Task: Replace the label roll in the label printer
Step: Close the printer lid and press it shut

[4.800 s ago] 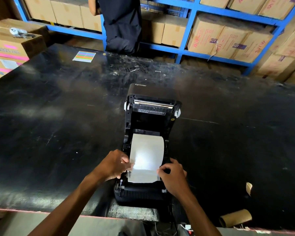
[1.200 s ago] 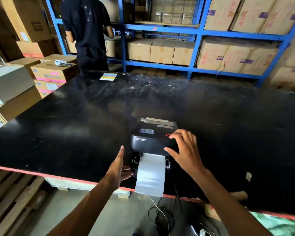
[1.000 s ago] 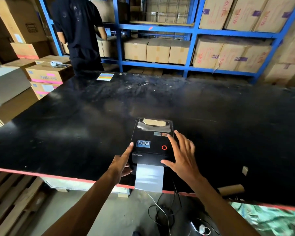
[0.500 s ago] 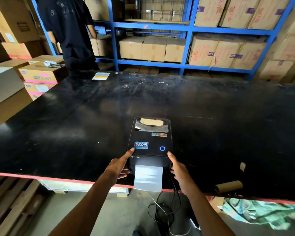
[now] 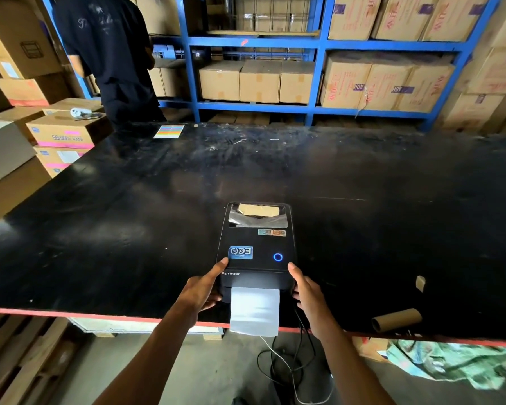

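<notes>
The black label printer (image 5: 257, 244) sits on the black table (image 5: 129, 214) near its front edge, lid down, with a blue ring lit on top. A strip of white label paper (image 5: 254, 311) hangs out of its front slot past the table edge. My left hand (image 5: 202, 290) grips the printer's front left corner, thumb on the lid. My right hand (image 5: 307, 290) grips the front right corner. The roll shows through the lid window (image 5: 257, 213). An empty cardboard core (image 5: 396, 318) lies on the table to the right.
A person in dark clothes (image 5: 111, 54) stands at the far left of the table. Blue shelving with cardboard boxes (image 5: 260, 80) runs along the back. Stacked boxes (image 5: 62, 133) stand at the left. Cables (image 5: 287, 363) hang below the printer. A coloured sheet (image 5: 169, 131) lies far back.
The lid came down and shut over the roll. Both hands slid from the lid top to the printer's front corners. The ring light went from red to blue.
</notes>
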Tool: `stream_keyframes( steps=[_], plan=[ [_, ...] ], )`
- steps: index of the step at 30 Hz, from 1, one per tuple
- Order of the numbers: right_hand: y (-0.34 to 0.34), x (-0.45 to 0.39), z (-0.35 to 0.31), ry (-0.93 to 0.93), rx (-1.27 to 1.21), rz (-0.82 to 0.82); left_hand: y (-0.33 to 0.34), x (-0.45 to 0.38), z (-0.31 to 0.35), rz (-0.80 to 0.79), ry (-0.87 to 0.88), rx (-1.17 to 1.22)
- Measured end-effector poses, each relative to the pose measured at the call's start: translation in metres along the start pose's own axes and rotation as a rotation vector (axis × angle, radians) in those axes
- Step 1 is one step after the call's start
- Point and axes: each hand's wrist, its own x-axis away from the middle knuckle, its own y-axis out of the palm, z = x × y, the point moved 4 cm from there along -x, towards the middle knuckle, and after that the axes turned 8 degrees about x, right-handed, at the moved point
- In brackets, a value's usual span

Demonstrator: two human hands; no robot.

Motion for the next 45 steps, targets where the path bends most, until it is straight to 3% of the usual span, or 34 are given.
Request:
stream_keyframes(
  steps=[34,45],
  plan=[
    [0.006,0.01,-0.006,-0.097,-0.053,0.145,0.006,0.013,0.006,-0.037,-0.015,0.104],
    [-0.005,0.021,-0.011,-0.07,0.26,0.308,0.009,0.021,0.009,-0.046,0.006,0.112]
  ],
)
